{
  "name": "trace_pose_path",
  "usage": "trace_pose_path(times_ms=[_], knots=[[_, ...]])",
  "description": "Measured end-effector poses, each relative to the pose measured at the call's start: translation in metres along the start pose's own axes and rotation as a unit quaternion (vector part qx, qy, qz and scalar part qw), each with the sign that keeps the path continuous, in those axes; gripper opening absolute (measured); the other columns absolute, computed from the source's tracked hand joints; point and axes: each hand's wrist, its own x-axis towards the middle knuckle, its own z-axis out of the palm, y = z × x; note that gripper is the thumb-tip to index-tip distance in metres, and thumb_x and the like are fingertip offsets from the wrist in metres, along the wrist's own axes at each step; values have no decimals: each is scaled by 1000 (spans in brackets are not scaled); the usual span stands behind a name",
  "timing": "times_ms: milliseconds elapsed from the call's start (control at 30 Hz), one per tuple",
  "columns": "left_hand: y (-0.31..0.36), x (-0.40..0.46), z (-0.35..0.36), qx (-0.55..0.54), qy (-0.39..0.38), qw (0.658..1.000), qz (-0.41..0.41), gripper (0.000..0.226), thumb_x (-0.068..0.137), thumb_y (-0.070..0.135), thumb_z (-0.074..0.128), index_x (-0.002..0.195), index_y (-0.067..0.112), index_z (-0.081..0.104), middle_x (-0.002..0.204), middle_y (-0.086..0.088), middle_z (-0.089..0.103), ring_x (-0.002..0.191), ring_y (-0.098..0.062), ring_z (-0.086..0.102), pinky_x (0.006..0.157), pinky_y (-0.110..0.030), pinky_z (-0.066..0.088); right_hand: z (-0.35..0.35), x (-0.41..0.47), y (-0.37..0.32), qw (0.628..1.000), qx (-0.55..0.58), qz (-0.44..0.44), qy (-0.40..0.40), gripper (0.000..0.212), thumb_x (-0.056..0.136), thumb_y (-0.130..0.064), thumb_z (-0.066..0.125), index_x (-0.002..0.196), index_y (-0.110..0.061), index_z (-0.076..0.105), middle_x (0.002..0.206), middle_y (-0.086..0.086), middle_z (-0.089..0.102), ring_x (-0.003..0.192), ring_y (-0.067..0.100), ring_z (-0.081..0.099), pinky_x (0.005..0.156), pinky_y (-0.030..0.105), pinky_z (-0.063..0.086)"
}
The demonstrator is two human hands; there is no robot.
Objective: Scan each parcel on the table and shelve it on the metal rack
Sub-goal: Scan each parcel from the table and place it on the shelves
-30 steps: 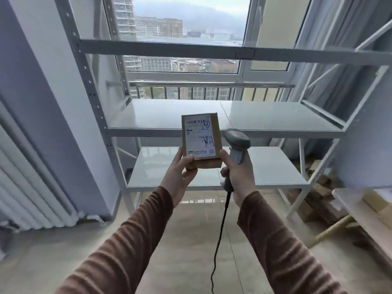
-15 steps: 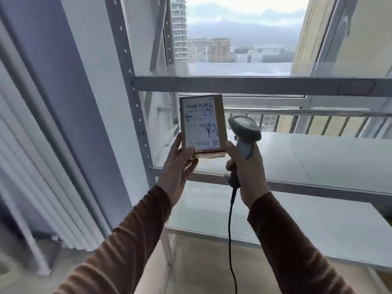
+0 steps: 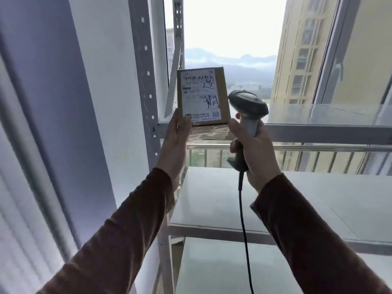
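Nearest are two brown sleeves reaching up and away from the camera. The left hand [image 3: 176, 143] grips the lower left corner of the parcel [image 3: 203, 96], thumb on its printed face and fingers behind. The right hand [image 3: 252, 149] is wrapped round the handle of a grey barcode scanner [image 3: 247, 105], and its thumb also touches the parcel's lower right corner; the scanner's cord [image 3: 244, 230] hangs straight down.

The parcel is a small brown cardboard box held upright, long axis vertical, label towards the camera. It sits directly above and between the two hands, just left of the scanner head. Its bottom edge appears level with the front rail of the upper shelf [image 3: 318, 132] of the metal rack [image 3: 144, 81], at the rack's left end beside the perforated upright. Whether it already rests there I cannot tell. The coming move looks like a short push forward, away from the body, and the left hand carries most of it.

The white label shows barcodes near the top and middle, a small QR code at lower right, and bold black handwritten characters. The fine print is too small to read, and no brand is legible.

Beyond the rack, the window shows buildings and hazy hills.
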Motion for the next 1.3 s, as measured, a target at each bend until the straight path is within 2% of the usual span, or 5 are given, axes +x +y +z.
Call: trace_pose_path(times_ms=[267,533,733,1067,1300], knots=[[9,117,-28,5,-9,999,-35,60,97,67,51,136,22,53,128,5,70,116,-8,64,82,-19,45,47,81,-6,999,-10,30,27,24,94,-36,75,108,-22,62,64,-9,57,53,9,53,48,29,44],[0,219,-29,66,-7,997,-43,80,88,75,55,137,11,55,129,-12,69,119,-30,67,109,-49,51,58,161,-4,993,16,118,-12,47,95,-40,73,131,-12,63,123,13,71,92,21,79,70,43,62],[-27,259,-28,66,-10,993,-102,83,97,67,53,145,-1,48,136,-20,64,122,-38,64,110,-50,50,71,192,5,977,76,197,20,23,99,-23,69,110,-5,61,91,12,62,81,30,74,62,41,65],[-45,277,-35,100,8,989,-107,87,98,67,50,152,-1,43,150,-21,56,138,-38,55,119,-47,42,84,208,5,971,42,232,27,40,95,-24,75,126,-8,56,122,15,54,114,35,68,89,41,62],[-51,279,-35,88,15,990,-112,94,92,71,56,150,0,40,145,-22,59,132,-40,59,115,-49,45,86,205,5,975,33,219,28,46,94,-25,76,131,-6,57,124,14,58,107,32,70,80,38,64]])
